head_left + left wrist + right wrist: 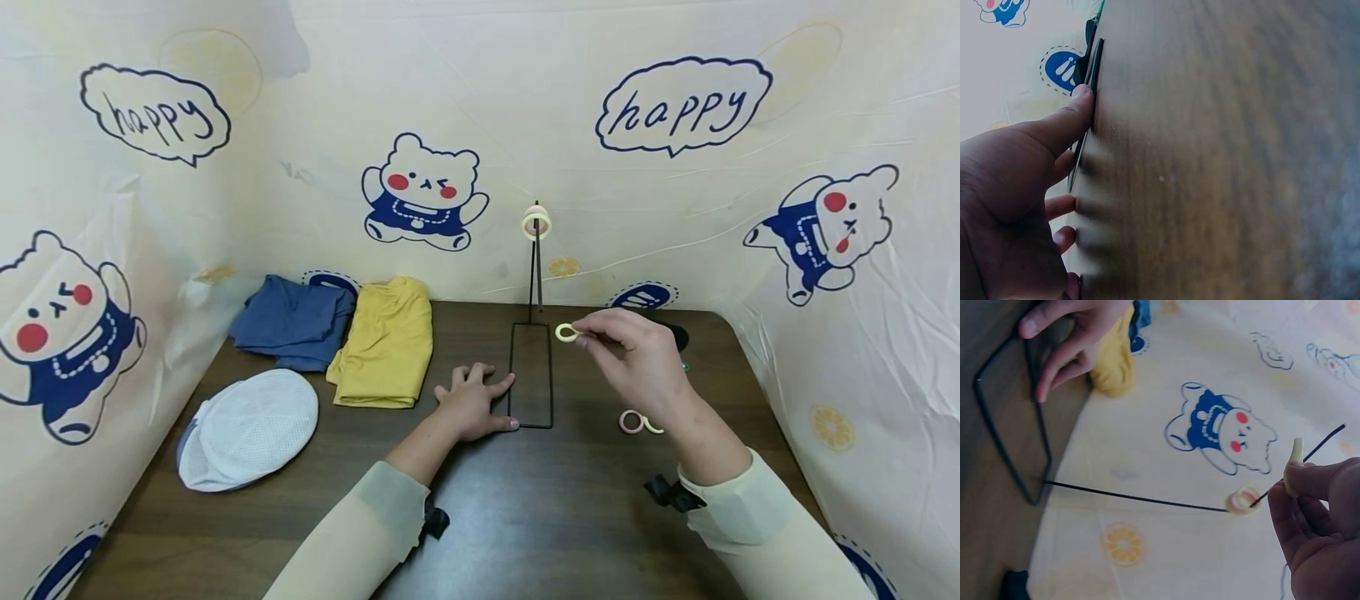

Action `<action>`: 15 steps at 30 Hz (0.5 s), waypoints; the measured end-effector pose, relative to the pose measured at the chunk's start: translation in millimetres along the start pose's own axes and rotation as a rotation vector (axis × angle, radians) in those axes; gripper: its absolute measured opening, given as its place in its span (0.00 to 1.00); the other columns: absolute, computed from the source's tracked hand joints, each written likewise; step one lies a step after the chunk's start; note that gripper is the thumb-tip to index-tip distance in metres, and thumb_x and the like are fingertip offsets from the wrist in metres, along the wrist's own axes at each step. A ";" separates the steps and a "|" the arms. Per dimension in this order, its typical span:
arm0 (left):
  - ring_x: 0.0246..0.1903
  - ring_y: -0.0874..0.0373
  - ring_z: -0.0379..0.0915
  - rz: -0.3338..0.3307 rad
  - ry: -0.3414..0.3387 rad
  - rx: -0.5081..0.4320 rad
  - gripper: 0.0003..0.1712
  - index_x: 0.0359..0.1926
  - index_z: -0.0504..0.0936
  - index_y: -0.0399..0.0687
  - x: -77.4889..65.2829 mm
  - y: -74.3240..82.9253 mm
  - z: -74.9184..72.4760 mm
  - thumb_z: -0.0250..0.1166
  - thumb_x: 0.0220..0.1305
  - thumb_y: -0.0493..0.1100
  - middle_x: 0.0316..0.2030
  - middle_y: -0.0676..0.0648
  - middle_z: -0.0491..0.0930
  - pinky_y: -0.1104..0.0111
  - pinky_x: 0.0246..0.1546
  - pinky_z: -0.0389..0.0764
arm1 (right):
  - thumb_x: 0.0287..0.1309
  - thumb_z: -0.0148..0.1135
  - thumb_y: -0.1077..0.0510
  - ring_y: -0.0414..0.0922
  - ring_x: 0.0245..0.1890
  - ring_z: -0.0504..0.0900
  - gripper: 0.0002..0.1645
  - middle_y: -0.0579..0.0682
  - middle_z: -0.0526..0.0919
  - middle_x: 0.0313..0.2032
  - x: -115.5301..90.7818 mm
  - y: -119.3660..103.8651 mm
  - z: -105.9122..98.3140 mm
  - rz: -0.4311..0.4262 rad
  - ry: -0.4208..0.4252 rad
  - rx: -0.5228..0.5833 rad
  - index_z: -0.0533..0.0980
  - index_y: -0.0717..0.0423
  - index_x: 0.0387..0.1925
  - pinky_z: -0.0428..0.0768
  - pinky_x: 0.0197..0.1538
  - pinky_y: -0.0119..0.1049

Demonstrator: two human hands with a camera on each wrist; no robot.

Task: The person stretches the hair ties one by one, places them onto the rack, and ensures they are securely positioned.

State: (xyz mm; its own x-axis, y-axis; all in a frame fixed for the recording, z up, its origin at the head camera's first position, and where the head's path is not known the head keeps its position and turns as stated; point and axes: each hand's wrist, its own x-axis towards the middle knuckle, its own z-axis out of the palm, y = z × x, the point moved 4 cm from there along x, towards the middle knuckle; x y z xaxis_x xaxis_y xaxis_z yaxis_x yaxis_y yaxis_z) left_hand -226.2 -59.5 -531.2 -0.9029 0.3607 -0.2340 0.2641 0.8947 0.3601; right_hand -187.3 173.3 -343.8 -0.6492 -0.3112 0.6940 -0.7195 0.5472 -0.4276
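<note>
A black wire stand [552, 375] has a rectangular base on the table and a tall rod with several pale yellow and pink rings [1232, 504] hung near its top. My left hand [468, 408] rests with spread fingers at the base's left side; in the left wrist view its thumb [1075, 122] lies against the black wire. Between thumb and forefinger, my right hand [641, 362] pinches a pale yellow ring [558, 332]. In the right wrist view this ring [1297, 452] appears nearly edge-on by the rod's end, and whether the rod passes through it I cannot tell.
A pink ring [622, 422] and a pale yellow one [654, 429] lie on the brown table [517, 517] at right. Folded blue cloth [292, 321], folded yellow cloth [386, 346] and a white cap [255, 425] occupy the left. A black item [680, 335] is partly hidden behind my right hand.
</note>
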 end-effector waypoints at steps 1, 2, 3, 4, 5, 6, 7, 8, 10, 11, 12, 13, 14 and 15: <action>0.73 0.37 0.44 0.001 0.001 0.000 0.50 0.80 0.58 0.77 0.4 0.0 0.3 0.67 0.60 0.74 0.79 0.50 0.52 0.34 0.57 0.57 | 0.54 0.76 0.71 0.44 0.40 0.88 0.13 0.46 0.90 0.41 2.2 -3.4 -1.7 -0.016 0.011 0.003 0.89 0.55 0.41 0.76 0.47 0.20; 0.73 0.37 0.44 0.002 0.001 0.001 0.50 0.80 0.58 0.77 0.9 0.0 0.6 0.67 0.60 0.74 0.79 0.50 0.52 0.34 0.57 0.57 | 0.54 0.77 0.71 0.45 0.39 0.87 0.14 0.47 0.90 0.40 4.4 -6.9 -3.4 -0.030 0.020 0.006 0.89 0.55 0.40 0.76 0.48 0.20; 0.73 0.37 0.44 0.003 0.002 0.004 0.51 0.80 0.58 0.77 1.2 -0.1 0.9 0.67 0.60 0.74 0.79 0.50 0.52 0.34 0.57 0.57 | 0.54 0.77 0.71 0.45 0.40 0.87 0.14 0.47 0.90 0.40 6.5 -9.8 -5.0 -0.040 0.026 0.006 0.89 0.55 0.41 0.76 0.48 0.21; 0.73 0.37 0.44 0.003 0.003 0.004 0.51 0.80 0.57 0.77 1.3 -0.4 1.1 0.67 0.60 0.74 0.79 0.50 0.52 0.34 0.57 0.57 | 0.53 0.77 0.71 0.45 0.40 0.87 0.14 0.47 0.90 0.40 8.5 -13.1 -6.3 -0.050 0.030 0.009 0.89 0.55 0.41 0.76 0.49 0.21; 0.73 0.37 0.44 0.004 0.004 0.006 0.51 0.80 0.57 0.77 1.4 -0.6 1.3 0.67 0.60 0.74 0.79 0.50 0.52 0.34 0.57 0.57 | 0.53 0.77 0.71 0.45 0.40 0.87 0.14 0.47 0.90 0.40 10.5 -16.2 -7.7 -0.060 0.033 0.010 0.89 0.55 0.41 0.76 0.50 0.22; 0.73 0.37 0.44 0.003 0.004 0.008 0.51 0.80 0.57 0.77 1.5 -0.8 1.2 0.67 0.60 0.75 0.79 0.50 0.52 0.34 0.57 0.57 | 0.53 0.77 0.71 0.45 0.40 0.87 0.14 0.47 0.90 0.40 12.4 -19.0 -9.0 -0.068 0.036 0.013 0.89 0.55 0.41 0.76 0.50 0.22; 0.73 0.37 0.44 0.004 0.004 0.007 0.51 0.80 0.57 0.77 1.5 -0.8 1.0 0.67 0.60 0.74 0.79 0.50 0.52 0.34 0.57 0.57 | 0.53 0.77 0.71 0.45 0.40 0.87 0.14 0.47 0.90 0.40 14.3 -22.0 -10.1 -0.076 0.040 0.015 0.89 0.55 0.41 0.76 0.51 0.23; 0.73 0.37 0.44 0.004 0.005 0.007 0.51 0.80 0.57 0.77 1.6 -0.8 0.7 0.67 0.60 0.74 0.79 0.49 0.52 0.34 0.57 0.57 | 0.54 0.77 0.71 0.45 0.41 0.87 0.14 0.47 0.90 0.40 16.3 -24.6 -11.4 -0.082 0.040 0.014 0.89 0.55 0.41 0.76 0.51 0.23; 0.74 0.36 0.44 0.005 0.005 0.005 0.51 0.80 0.58 0.77 1.5 -0.5 -0.1 0.67 0.60 0.74 0.79 0.49 0.52 0.33 0.58 0.57 | 0.54 0.77 0.70 0.45 0.41 0.87 0.14 0.46 0.90 0.40 19.9 -29.4 -13.4 -0.094 0.043 0.014 0.89 0.54 0.41 0.76 0.51 0.24; 0.74 0.36 0.44 0.004 0.005 0.004 0.51 0.80 0.58 0.77 1.4 -0.4 -0.2 0.67 0.60 0.74 0.79 0.49 0.52 0.33 0.58 0.57 | 0.54 0.77 0.70 0.45 0.41 0.87 0.14 0.46 0.90 0.40 21.6 -31.6 -14.2 -0.100 0.044 0.014 0.89 0.54 0.41 0.76 0.51 0.25; 0.74 0.36 0.44 0.003 0.003 0.001 0.51 0.80 0.58 0.77 1.4 -0.3 -0.4 0.67 0.60 0.74 0.79 0.49 0.52 0.33 0.58 0.56 | 0.54 0.77 0.70 0.45 0.41 0.87 0.13 0.46 0.90 0.40 23.2 -33.5 -14.9 -0.105 0.045 0.012 0.89 0.54 0.41 0.76 0.51 0.25; 0.74 0.36 0.44 0.003 0.003 0.000 0.51 0.80 0.58 0.77 1.2 -0.2 -0.4 0.68 0.60 0.74 0.79 0.49 0.52 0.33 0.58 0.56 | 0.54 0.77 0.69 0.44 0.41 0.87 0.13 0.46 0.90 0.40 24.8 -35.4 -15.5 -0.112 0.044 0.009 0.89 0.54 0.42 0.76 0.51 0.26; 0.74 0.37 0.44 0.002 0.002 0.002 0.51 0.80 0.58 0.77 1.1 -0.2 -0.2 0.67 0.60 0.74 0.79 0.49 0.52 0.32 0.58 0.56 | 0.54 0.77 0.69 0.44 0.41 0.87 0.13 0.46 0.90 0.41 26.4 -36.8 -16.0 -0.118 0.042 0.005 0.89 0.54 0.42 0.76 0.52 0.26; 0.74 0.37 0.44 0.002 0.002 0.001 0.51 0.80 0.58 0.77 0.9 -0.1 -0.1 0.67 0.60 0.74 0.79 0.49 0.53 0.32 0.58 0.56 | 0.54 0.77 0.69 0.44 0.41 0.87 0.13 0.46 0.90 0.41 27.7 -38.1 -16.3 -0.127 0.042 0.003 0.89 0.55 0.42 0.77 0.52 0.26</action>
State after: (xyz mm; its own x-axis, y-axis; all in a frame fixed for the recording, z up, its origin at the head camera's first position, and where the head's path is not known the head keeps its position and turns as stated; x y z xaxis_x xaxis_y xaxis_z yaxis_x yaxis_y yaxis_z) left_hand -227.2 -59.3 -531.4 -0.9030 0.3619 -0.2316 0.2661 0.8943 0.3597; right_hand -173.8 156.5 -298.8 -0.5422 -0.3453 0.7660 -0.7961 0.5028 -0.3368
